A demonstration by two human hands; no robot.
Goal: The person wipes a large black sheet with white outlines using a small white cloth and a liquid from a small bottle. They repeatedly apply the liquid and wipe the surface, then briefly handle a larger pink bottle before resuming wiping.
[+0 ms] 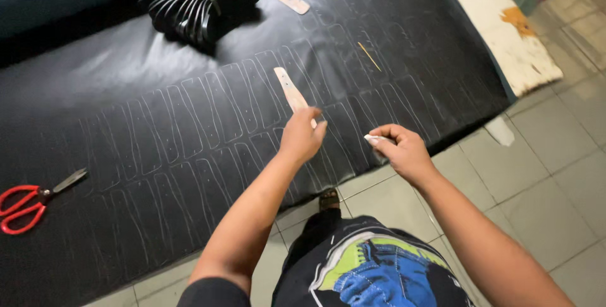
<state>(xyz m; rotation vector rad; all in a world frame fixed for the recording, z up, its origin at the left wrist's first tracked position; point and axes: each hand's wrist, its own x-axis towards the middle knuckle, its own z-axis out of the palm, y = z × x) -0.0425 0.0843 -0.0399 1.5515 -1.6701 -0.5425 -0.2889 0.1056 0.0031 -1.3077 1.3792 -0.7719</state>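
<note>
Near the front edge of the black sheet, one tan pattern strip is pinched in the left hand, wrist bent down. Just beside, one chalk piece is gripped by the right hand. One pair of red scissors lies at the left edge; one black bundle sits at the far edge.

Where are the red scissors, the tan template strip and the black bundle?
red scissors (24,206), head view, on the red handles.
tan template strip (289,89), head view, mid-length of the strip.
black bundle (202,5), head view, near the binding band.
</note>
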